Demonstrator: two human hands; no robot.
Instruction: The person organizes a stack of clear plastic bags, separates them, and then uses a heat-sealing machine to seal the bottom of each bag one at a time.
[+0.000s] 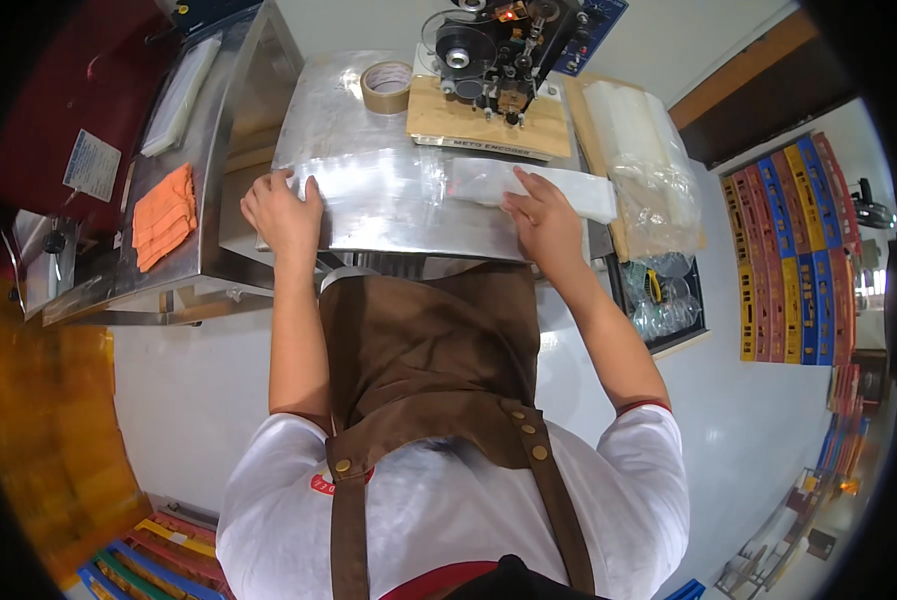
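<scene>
A metal-topped table (pixel 418 229) lies before me. My left hand (pixel 283 210) rests at its left edge, thumb and fingers apart, beside a strip of clear plastic (pixel 373 178) that looks like flat bags. My right hand (pixel 546 214) lies over a stack of white translucent plastic bags (pixel 587 193), fingertips spread on its top. Faint red marks show near the stack's left end, where it meets the clear strip. Just behind the stack stands a coding machine (pixel 493 67) with reels and a small red light, on a wooden base (pixel 486 124) lettered Meto Encoder.
A roll of brown packing tape (pixel 386 86) sits left of the machine. More bags in clear wrap (pixel 640 150) lie at the right. On the left steel bench (pixel 171 277) are a folded orange cloth (pixel 165 214) and a bag pile (pixel 182 94). Coloured crates (pixel 790 247) stand far right.
</scene>
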